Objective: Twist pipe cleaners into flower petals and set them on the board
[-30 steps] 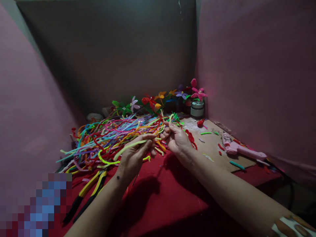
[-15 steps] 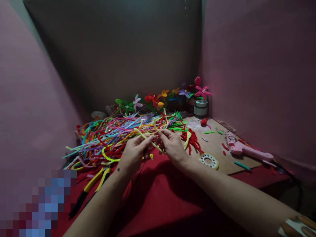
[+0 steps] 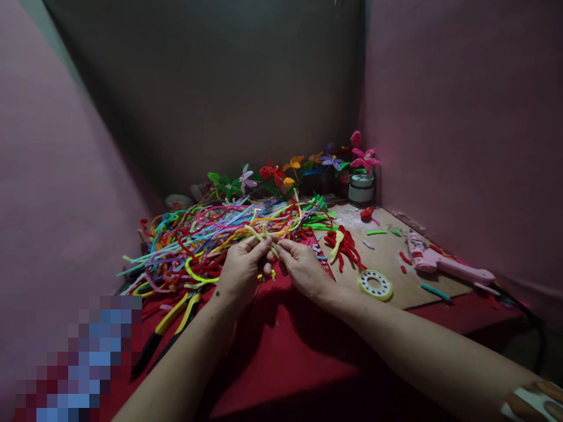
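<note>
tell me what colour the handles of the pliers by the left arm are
Yellow and black, clearest in the head view.

Dim corner with a dark grey back wall [image 3: 211, 82] between pinkish-mauve side surfaces [image 3: 461, 129], above a red-covered table [image 3: 281, 363].

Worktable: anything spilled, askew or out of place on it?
Yes, mostly clutter. Short fuzzy offcuts, like the teal piece, lie scattered over the board. A whitish patch marks its far end, perhaps residue; I can't tell. The pile of fuzzy stems is tangled, with loose ends sticking out. Nothing looks clearly broken.
</note>
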Motion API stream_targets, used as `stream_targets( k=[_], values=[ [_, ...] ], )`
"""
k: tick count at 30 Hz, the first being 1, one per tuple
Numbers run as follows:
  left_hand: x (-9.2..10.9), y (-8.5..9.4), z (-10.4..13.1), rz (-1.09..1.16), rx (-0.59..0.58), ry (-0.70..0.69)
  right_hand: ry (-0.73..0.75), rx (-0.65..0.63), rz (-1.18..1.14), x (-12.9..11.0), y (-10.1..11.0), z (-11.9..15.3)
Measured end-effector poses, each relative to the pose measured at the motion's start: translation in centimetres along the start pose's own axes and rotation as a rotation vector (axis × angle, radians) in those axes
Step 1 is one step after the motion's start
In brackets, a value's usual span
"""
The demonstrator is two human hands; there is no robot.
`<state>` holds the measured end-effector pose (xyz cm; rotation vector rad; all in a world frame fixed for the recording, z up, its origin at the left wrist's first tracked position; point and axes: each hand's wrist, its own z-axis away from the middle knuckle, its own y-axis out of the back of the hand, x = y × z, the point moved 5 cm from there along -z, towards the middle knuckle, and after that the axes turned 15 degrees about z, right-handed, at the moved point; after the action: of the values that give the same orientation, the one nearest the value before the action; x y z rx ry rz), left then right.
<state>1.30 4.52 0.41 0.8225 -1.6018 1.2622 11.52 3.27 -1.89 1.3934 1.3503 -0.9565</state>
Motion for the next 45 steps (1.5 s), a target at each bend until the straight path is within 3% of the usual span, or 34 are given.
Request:
stream_targets(
  k=[4,8,12,16,19,26,33,40,45],
  values=[
    [0.5,0.8,-0.4,-0.029,0.015,-0.072,0.003,-0.127,-0.073,-0.4,-0.4,-0.1],
    [1.3,1.6,-0.7,0.009,0.055,-0.159,-0.128,-0.331,-0.132,-0.2,-1.1,0.5],
    [1.7,2.0,-0.8,0.061,0.101,-0.181,-0.241,-0.318,-0.194,-0.1,-1.3,0.9],
    [0.8,1.5,-0.8,0.035,-0.021,-0.046,-0.256,-0.255,-0.186,0.2,-1.3,0.9],
    [-0.1,1.2,-0.7,-0.085,-0.134,0.072,-0.242,-0.298,-0.224,0.4,-1.3,0.8],
    [0.4,1.9,-1.0,0.029,-0.072,0.079,-0.534,-0.53,-0.716,0.7,-1.3,1.3],
    [0.3,2.2,-1.2,0.002,-0.066,0.052,-0.522,-0.485,-0.865,1.1,-1.7,1.4],
    [1.2,1.9,-1.0,-0.215,-0.033,-0.102,-0.532,-0.359,-0.779,2.0,-1.7,1.1],
    [1.4,1.3,-0.6,-0.203,-0.051,-0.103,-0.525,-0.288,-0.67,2.5,-1.5,0.9]
  ],
)
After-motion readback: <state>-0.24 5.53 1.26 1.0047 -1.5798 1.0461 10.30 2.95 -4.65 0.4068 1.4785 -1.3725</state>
